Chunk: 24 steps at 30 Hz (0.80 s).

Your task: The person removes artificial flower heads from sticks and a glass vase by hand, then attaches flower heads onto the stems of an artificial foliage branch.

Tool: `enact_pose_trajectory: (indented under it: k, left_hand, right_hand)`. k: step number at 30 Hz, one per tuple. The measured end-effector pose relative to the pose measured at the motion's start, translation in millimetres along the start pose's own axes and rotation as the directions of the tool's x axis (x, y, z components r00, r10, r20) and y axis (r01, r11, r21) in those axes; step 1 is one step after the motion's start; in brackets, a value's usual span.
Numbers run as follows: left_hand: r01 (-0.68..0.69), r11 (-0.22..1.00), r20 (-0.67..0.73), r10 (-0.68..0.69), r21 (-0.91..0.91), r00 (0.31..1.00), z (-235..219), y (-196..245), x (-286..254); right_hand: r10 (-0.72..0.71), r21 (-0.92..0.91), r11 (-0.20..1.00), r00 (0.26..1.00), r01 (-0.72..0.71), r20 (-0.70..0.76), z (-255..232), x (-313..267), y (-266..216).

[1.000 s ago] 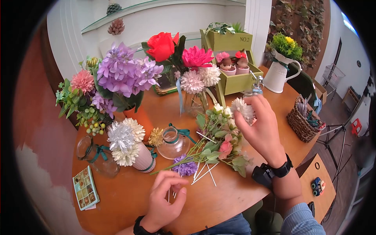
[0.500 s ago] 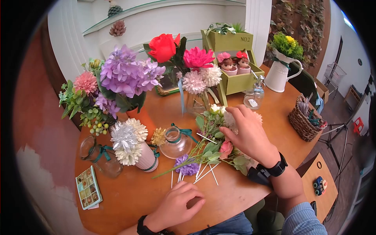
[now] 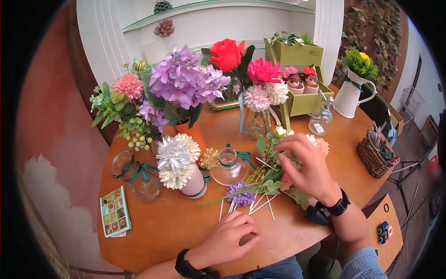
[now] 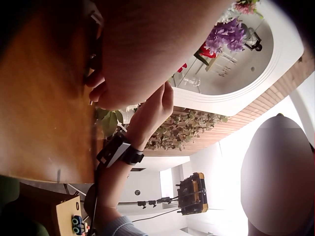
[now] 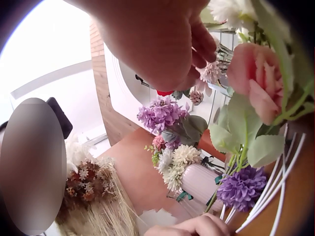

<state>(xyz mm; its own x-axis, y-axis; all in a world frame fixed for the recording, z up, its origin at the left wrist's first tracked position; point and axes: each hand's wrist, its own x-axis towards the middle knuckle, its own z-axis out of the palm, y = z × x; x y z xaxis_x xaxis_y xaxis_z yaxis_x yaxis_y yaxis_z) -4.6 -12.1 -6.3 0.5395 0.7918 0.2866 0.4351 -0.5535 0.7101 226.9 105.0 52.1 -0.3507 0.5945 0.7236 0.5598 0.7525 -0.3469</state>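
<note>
Over the bundle of loose flowers, my right hand [image 3: 309, 172] hovers with fingers bent and apart, nothing visible in them. A peach-white bloom [image 3: 319, 144] shows just behind it. Below, in the right wrist view, are a pink rose [image 5: 256, 81] and green leaves. My left hand [image 3: 231, 238] lies palm down near the table's front, fingers loosely bent, by the ends of white sticks [image 3: 271, 208] and a purple pompom flower [image 3: 240, 194]. Whether its fingertips touch the sticks is unclear. In the left wrist view the left hand [image 4: 142, 54] hides most of the work area.
Left of the bundle stand a round glass vase [image 3: 229, 170], a pink ribbed vase [image 3: 194, 183] with pompom flowers, and a glass jar [image 3: 145, 179]. Behind are a potted purple hydrangea [image 3: 186, 81] and a green box [image 3: 304, 103]. A wicker basket [image 3: 374, 156] stands right, a compartment tray [image 3: 114, 211] left.
My right hand has lowered the white pompom flower it pinched into the bundle and let it go. My left hand has shifted right and flattened toward the table. The head view has turned left.
</note>
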Motion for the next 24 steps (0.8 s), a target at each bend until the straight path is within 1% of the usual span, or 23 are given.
enact_pose_trajectory:
  k: [2,3,4,6,7,9,10,12,13,14,16,17,18,20,22,24]
  left_hand:
    - [-0.007,1.0,-0.01,0.007,-0.003,1.0,0.1,1.1,0.7]
    - [-0.018,1.0,-0.02,0.018,-0.009,1.0,0.0,1.3,0.9]
    - [-0.017,1.0,-0.02,0.017,-0.008,1.0,-0.2,1.0,1.1]
    - [-0.036,0.999,-0.057,0.034,-0.031,0.998,-0.5,0.1,1.0]
    - [-0.034,0.999,-0.058,0.032,-0.03,0.998,-2.3,2.2,1.4]
    - [-0.077,0.997,-0.236,0.072,-0.009,0.969,-9.6,11.4,2.8]
    - [-0.075,0.997,-0.235,0.071,-0.007,0.969,-13.7,15.6,3.2]
    - [-0.054,0.998,-0.383,0.065,0.042,0.921,-23.7,22.0,4.2]
    - [-0.062,0.995,-0.416,0.09,0.082,0.905,-28.1,22.9,4.5]
    - [-0.059,0.995,-0.415,0.088,0.082,0.905,-29.4,21.6,4.6]
    - [-0.064,0.987,-0.562,0.136,0.145,0.816,-32.2,18.3,4.6]
    - [-0.073,0.98,-0.585,0.168,0.183,0.793,-35.6,18.9,4.3]
    - [-0.07,0.979,-0.585,0.17,0.19,0.793,-36.6,18.9,3.1]
    - [-0.053,0.985,-0.656,0.149,0.163,0.74,-36.4,17.4,0.8]
    - [-0.056,0.986,-0.646,0.146,0.158,0.749,-35.9,17.3,0.7]
    - [-0.048,0.986,-0.615,0.135,0.157,0.777,-34.3,17.9,1.5]
  right_hand:
    - [0.027,0.152,0.986,0.973,-0.063,0.23,-1.2,-2.5,-7.6]
    - [-0.049,0.098,0.995,0.964,0.024,0.263,3.8,-4.3,-4.4]
    - [-0.05,0.099,0.995,0.964,0.024,0.263,6.8,-5.6,-3.0]
    - [-0.165,0.096,0.986,0.909,0.138,0.383,11.5,-8.7,-0.9]
    - [-0.172,0.107,0.984,0.899,0.14,0.403,14.4,-10.7,1.7]
    - [-0.164,0.105,0.986,0.903,0.132,0.397,13.8,-9.2,2.1]
    - [-0.151,0.1,0.988,0.907,0.121,0.394,13.2,-8.9,1.9]
    - [-0.149,0.085,0.989,0.903,0.125,0.403,11.7,-8.5,1.1]
    - [-0.145,0.068,0.989,0.898,0.129,0.414,11.2,-8.7,1.1]
    - [-0.145,0.071,0.989,0.898,0.128,0.415,11.3,-9.8,1.4]
    - [-0.154,0.074,0.988,0.887,0.135,0.435,12.8,-10.7,2.0]
    - [-0.16,0.08,0.987,0.888,0.139,0.432,12.8,-10.1,1.5]
    - [-0.156,0.079,0.988,0.889,0.135,0.431,11.9,-9.3,0.6]
    - [-0.151,0.077,0.988,0.892,0.13,0.426,11.6,-8.7,0.5]
    - [-0.161,0.089,0.987,0.895,0.137,0.415,12.0,-9.6,2.3]
    - [-0.157,0.088,0.987,0.895,0.132,0.418,11.8,-9.9,2.6]
